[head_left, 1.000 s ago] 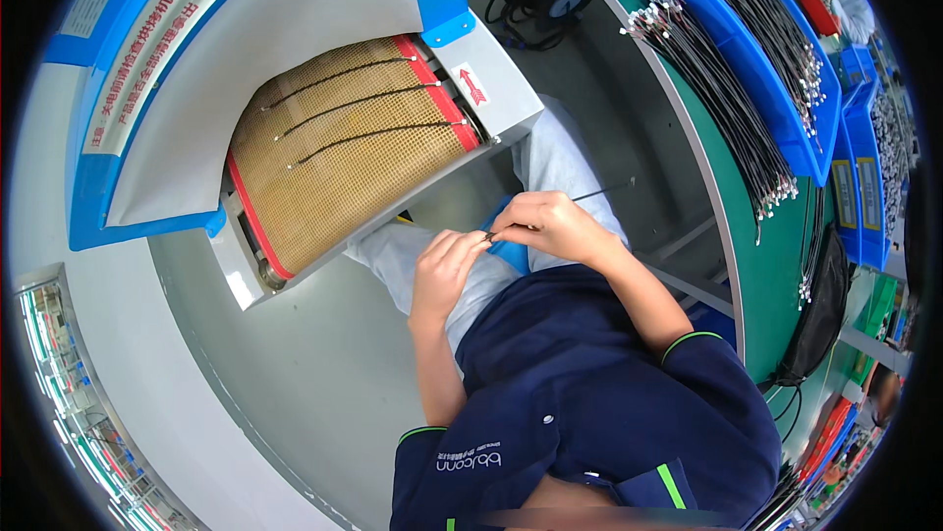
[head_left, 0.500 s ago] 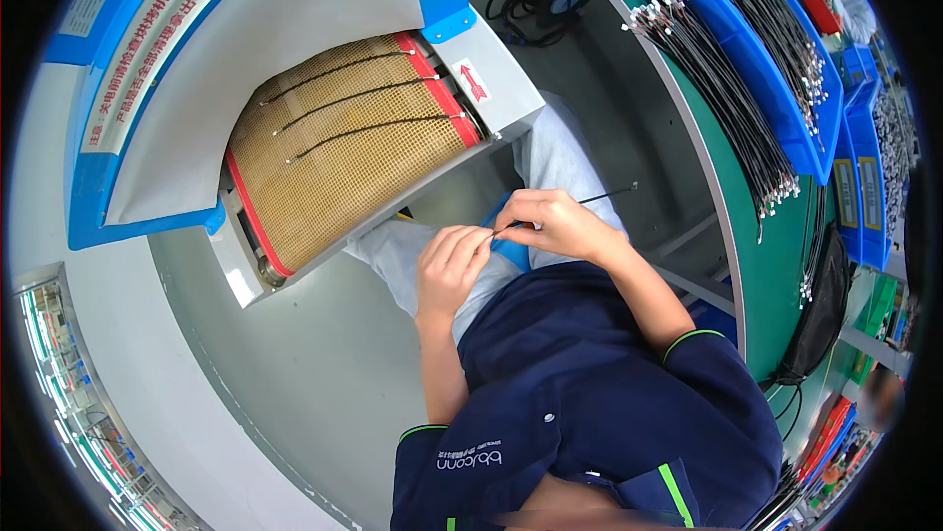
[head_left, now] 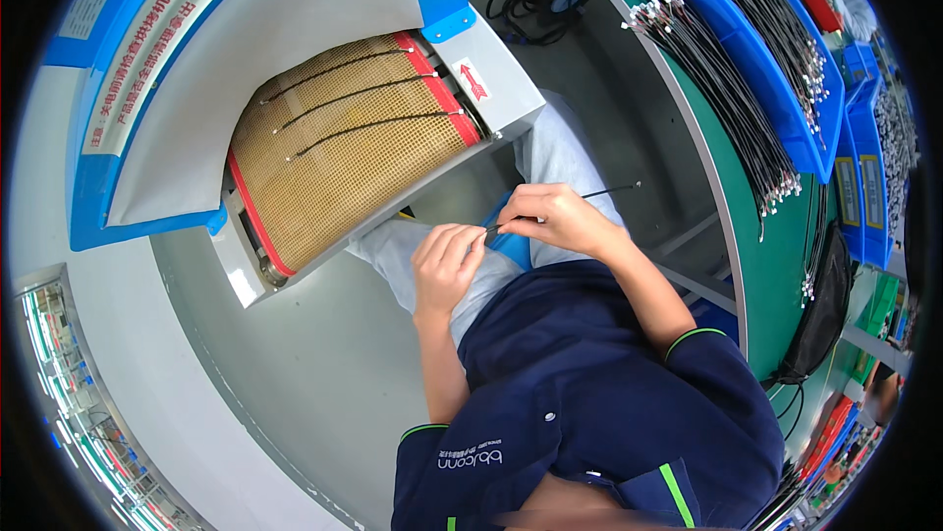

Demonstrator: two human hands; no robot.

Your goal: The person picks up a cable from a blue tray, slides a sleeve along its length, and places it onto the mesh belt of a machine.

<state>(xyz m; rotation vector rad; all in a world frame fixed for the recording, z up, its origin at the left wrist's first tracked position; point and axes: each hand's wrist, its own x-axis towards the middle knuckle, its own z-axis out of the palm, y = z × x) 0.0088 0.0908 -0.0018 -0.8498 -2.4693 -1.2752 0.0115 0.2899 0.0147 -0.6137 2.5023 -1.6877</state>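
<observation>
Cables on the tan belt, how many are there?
3: the top cable, the middle cable and the bottom cable, nearest the left hand. More may be hidden inside the machine.

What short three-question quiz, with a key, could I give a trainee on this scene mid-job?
1. How many thin black cables lie on the tan mesh conveyor belt with red edges?
2. True or false: the slim black cable held in the bare right hand has an end sticking out beyond that hand.
3. In the picture, the green tabletop is on which side of the belt: A, left; B, right?

Key: 1, three; 2, true; 3, B.
</observation>
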